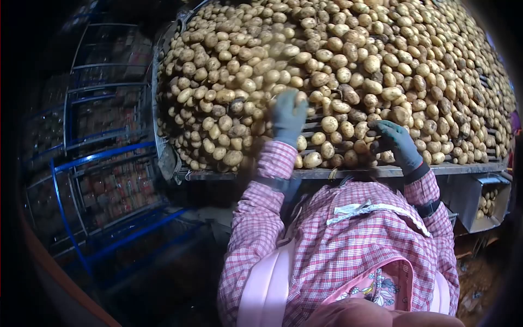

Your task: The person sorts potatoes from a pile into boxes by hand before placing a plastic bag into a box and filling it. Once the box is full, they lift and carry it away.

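My left hand (pixel 290 115), in a grey-green glove, reaches over the potatoes (pixel 372 64) near the front middle of the heap. It is blurred, and its fingertips point down among the potatoes, so I cannot make out its grip. To the right, my right hand (pixel 400 143) wears a similar glove with dark fingertips. Its thumb and fingers are apart, close to some potatoes at the front edge, and I see nothing held between them. The potatoes are pale yellow to brown, several with soil on them.
Beneath the potatoes, a slatted metal table (pixel 310 128) shows in gaps, with a front rail (pixel 218 175) by my body. At the right, a metal chute (pixel 491 214) contains more potatoes. Blue metal frames (pixel 103 158) stand at left, with filled net-like sacks (pixel 117 191) behind.
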Demonstrator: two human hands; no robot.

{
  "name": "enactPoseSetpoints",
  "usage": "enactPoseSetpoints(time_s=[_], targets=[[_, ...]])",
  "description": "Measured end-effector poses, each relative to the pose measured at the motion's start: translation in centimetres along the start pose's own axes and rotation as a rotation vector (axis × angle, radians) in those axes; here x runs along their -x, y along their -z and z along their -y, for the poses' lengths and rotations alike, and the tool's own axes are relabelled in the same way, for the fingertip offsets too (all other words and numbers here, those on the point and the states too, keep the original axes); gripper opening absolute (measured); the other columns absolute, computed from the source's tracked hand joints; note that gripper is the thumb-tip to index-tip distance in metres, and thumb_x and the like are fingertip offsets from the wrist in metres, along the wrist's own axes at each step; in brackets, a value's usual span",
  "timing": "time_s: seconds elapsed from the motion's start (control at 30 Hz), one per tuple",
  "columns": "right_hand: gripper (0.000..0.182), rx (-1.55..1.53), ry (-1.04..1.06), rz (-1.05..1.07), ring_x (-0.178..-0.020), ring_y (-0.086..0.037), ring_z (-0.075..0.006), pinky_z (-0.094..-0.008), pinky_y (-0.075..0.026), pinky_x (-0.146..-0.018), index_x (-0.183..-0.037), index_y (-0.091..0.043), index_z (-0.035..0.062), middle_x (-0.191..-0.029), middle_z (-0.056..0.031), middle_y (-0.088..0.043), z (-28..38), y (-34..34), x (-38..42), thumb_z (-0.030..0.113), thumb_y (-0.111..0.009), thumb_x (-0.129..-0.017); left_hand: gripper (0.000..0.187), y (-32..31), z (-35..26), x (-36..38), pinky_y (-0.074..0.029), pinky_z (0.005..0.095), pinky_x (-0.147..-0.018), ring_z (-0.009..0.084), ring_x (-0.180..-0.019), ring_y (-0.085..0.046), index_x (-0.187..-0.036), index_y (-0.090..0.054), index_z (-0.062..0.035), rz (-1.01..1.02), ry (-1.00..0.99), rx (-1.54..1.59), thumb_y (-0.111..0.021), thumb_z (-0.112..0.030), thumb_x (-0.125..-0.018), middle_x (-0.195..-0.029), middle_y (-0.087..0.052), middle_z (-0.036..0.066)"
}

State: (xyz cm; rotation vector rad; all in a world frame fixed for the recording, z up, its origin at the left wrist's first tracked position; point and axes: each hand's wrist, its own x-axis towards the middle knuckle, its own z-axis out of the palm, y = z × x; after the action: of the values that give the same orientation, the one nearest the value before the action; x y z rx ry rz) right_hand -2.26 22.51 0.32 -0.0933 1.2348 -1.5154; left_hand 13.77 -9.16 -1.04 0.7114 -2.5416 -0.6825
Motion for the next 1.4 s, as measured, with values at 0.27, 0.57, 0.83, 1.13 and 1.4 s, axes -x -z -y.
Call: enactPoseSetpoints(time_s=[0.27, 0.57, 0.83, 1.13, 1.4], targets=[[0.041, -0.036, 0.010, -0.095, -0.078, -0.069, -0.0115, -0.0262, -0.057, -0.065, -0.132, -0.062, 0.0034, -0.104, -0.0048, -0.072, -0.6, 0.7, 1.5, 0.032, -0.057, -0.103, 0.068, 9.5, 7.7, -7.3, -0.038, 0.0543, -0.111, 0.0420, -0.135, -0.043, -0.142, -0.053, -0.0076, -0.116, 0.356, -0.751, -0.055, -0.057, -0.095, -0.151, -0.043, 0.021], [0.041, -0.044, 0.028, -0.053, -0.077, -0.069, -0.0144, -0.0288, -0.060, -0.067, -0.131, -0.062, 0.0014, -0.107, -0.0080, -0.071, -0.4, -0.7, -0.2, 0.032, -0.055, -0.104, 0.055, 0.9, -0.5, -11.5, -0.049, 0.0417, -0.104, 0.0315, -0.120, -0.061, -0.128, -0.065, -0.0101, 0.121, 0.156, -0.228, -0.063, -0.053, -0.093, -0.132, -0.061, 0.020], [0.040, 0.009, -0.016, -0.048, -0.080, -0.067, -0.0098, -0.0243, -0.056, -0.070, -0.131, -0.062, 0.0020, -0.108, -0.0046, -0.072, 0.0, -2.2, -1.4, 0.028, -0.058, -0.100, 0.053, -2.9, -4.9, -1.6, -0.043, 0.0409, -0.112, 0.0359, -0.132, -0.052, -0.135, -0.060, -0.0040, 0.269, -0.040, 0.254, -0.073, -0.029, -0.090, -0.141, -0.054, 0.023], [0.038, 0.026, -0.103, 0.057, -0.082, -0.067, -0.0104, -0.0240, -0.055, -0.074, -0.127, -0.068, 0.0029, -0.104, -0.0011, -0.070, 0.2, -3.8, -3.1, 0.028, -0.061, -0.100, 0.050, 9.2, 6.5, -3.2, -0.051, 0.0463, -0.096, 0.0373, -0.106, -0.065, -0.131, -0.064, -0.0105, 0.151, 0.014, -0.481, -0.065, -0.038, -0.090, -0.117, -0.068, 0.021], [0.042, 0.101, 0.158, -0.056, -0.081, -0.064, -0.0059, -0.0231, -0.053, -0.072, -0.131, -0.063, 0.0001, -0.111, -0.0014, -0.072, 1.3, -4.9, -8.0, 0.025, -0.068, -0.097, 0.064, 5.4, 5.7, -5.3, -0.050, 0.0432, -0.102, 0.0363, -0.119, -0.063, -0.138, -0.055, -0.0080, 0.391, 0.479, -0.142, -0.072, -0.037, -0.083, -0.129, -0.064, 0.024]])
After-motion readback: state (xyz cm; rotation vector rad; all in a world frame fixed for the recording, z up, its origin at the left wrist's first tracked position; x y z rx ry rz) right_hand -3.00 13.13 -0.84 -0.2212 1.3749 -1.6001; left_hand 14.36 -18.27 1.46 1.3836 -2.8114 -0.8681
